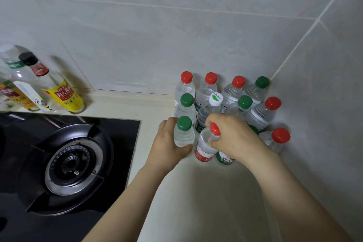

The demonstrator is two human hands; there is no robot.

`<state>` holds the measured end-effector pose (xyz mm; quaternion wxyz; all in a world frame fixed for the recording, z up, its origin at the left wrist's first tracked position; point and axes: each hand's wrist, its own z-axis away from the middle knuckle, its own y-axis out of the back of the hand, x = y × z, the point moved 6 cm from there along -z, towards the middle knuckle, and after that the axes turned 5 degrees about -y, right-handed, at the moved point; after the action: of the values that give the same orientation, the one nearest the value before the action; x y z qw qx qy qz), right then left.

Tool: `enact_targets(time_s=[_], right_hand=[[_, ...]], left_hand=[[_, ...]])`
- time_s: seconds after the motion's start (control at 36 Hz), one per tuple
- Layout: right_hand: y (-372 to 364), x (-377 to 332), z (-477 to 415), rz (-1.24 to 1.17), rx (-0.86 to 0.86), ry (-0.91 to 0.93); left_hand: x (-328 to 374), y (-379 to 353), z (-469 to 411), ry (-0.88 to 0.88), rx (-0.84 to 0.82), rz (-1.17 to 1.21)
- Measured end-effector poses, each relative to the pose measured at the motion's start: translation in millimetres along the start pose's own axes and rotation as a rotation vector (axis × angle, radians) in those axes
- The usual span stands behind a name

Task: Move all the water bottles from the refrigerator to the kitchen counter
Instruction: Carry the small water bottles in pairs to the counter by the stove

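Bare forearms point(137, 202) reach in from 6 o'clock. At centre, the left hand point(167, 143) wraps its fingers round an upright green-capped bottle point(184, 135). At its 3 o'clock, the right hand point(235, 139) grips a red-capped bottle point(205, 144) by the neck, cap tilted right. Both are over the pale counter point(196, 192). More water bottles point(261, 112) crowd the tiled corner toward 1 o'clock. A gas burner point(72, 165) sits at 8 o'clock, sauce bottles point(64, 94) at 10 o'clock.
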<state>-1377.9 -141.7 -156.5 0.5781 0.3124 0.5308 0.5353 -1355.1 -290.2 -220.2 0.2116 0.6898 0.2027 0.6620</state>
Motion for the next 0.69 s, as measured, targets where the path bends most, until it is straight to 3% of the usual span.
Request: enact_targets(time_s=[0.31,0.53,0.69], right_hand=[[10.9,-4.2,11.9,-0.01,0.035,0.005],[26.8,-14.7,34.5,0.001,0.083,-0.013],[46.8,-36.2,64.2,-0.021,0.211,0.02]], left_hand=[[4.2,23.0,11.4,0.074,-0.03,-0.048],[26.2,58.6,40.5,0.006,0.047,-0.045],[46.0,89.8,70.9,-0.053,0.091,-0.053]])
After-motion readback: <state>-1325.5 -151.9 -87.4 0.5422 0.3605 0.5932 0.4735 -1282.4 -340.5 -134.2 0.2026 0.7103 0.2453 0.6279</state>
